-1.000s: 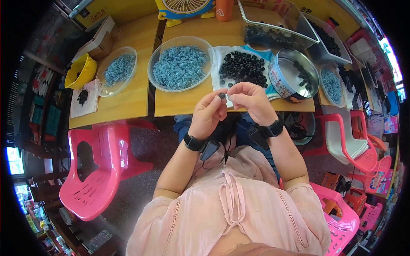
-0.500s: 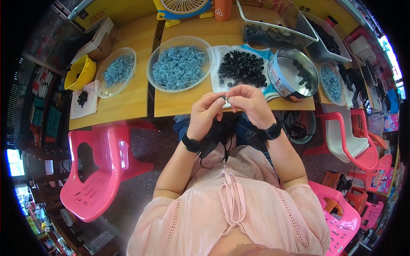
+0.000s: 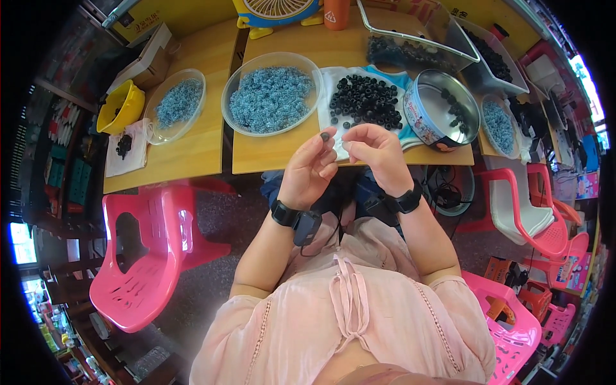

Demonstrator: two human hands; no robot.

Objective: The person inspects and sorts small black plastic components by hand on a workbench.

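Both hands are up close together just over the near edge of the bench [image 3: 192, 154]. The left hand [image 3: 309, 172] is pinching a small black bead [image 3: 325, 136] between thumb and fingertip, and the right hand [image 3: 375, 151] is curled shut, fingers pinched on something too tiny to make out. Right beyond the hands there's a white cloth [image 3: 333, 80] with a heap of black beads [image 3: 366, 102] on it. Off past the left hand sits a clear bowl of blue beads [image 3: 271, 96], and past the right hand there's a round metal tin [image 3: 443, 109].
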